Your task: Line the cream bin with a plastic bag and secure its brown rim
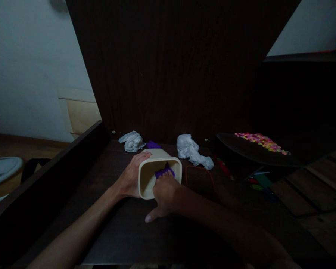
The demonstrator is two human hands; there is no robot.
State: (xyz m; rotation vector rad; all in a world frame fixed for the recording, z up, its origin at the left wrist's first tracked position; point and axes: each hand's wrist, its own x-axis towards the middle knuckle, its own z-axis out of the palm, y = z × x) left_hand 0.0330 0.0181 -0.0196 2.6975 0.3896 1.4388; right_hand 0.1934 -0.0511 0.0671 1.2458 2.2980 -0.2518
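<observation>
A cream-coloured bin-shaped container (160, 154) lies tilted on the dark wooden surface, its mouth facing me. My left hand (131, 175) is closed around its left side. At the mouth, my right hand (168, 190) has its fingers inside, pressing a purple cloth (169, 170) against the inner wall; its thumb sticks out below the rim. The fingertips are partly hidden by the cloth. Behind the container another purple piece (153, 145) shows. Crumpled white plastic bags (133, 142) lie to the left, and a second crumpled bag (192, 149) to the right.
A thin reddish-brown rounded outline (199, 167) lies right of the container. Farther right, a dark surface (226, 144) bears a strip of pink and yellow beads or flowers (261, 142). A tall dark panel (170, 74) stands behind, and a raised dark edge (58, 160) runs along the left.
</observation>
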